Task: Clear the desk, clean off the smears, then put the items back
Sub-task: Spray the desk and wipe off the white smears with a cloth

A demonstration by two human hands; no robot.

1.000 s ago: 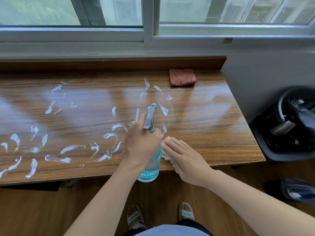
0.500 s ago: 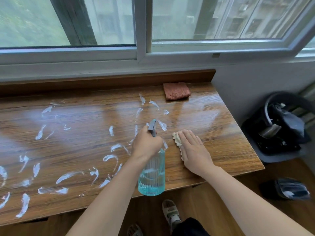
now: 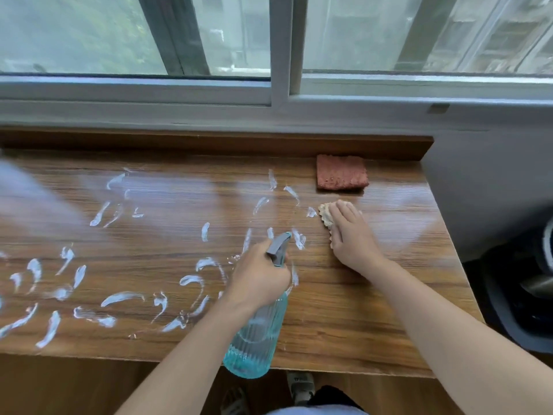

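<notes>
Under our right hand (image 3: 348, 238) a beige cloth (image 3: 325, 216) is mostly hidden; only its scalloped edge shows, peeking out past the fingertips and along the thumb side. The right fingers (image 3: 344, 212) lie straight and flat, pressing the cloth onto the bench (image 3: 374, 310). Our left hand (image 3: 258, 275) wraps round the neck of a spray bottle (image 3: 257, 339), its fingers curled on the far side where we cannot see them, so we cannot tell whether one sits on the trigger. The grey nozzle (image 3: 278, 248) pokes out above the knuckles, and the ribbed pale-blue body hangs down past the near edge of the bench, covering part of it.

White smears (image 3: 122, 298) lie scattered across the wood to the left of both hands; a few short ones sit just beyond the left knuckles and just beside the right fingertips. At the left edge the smears are cut off. Beyond the right fingertips, near the raised back edge, a folded reddish cloth (image 3: 342, 172) lies flat.

The bench is glossy wood grain with pale reflections of the window (image 3: 281, 46) above it. To the right, a dark object (image 3: 514, 295) is cut off by the frame and hard to make out. Below the bench, sandalled feet (image 3: 300, 387) stand on a wooden floor.
</notes>
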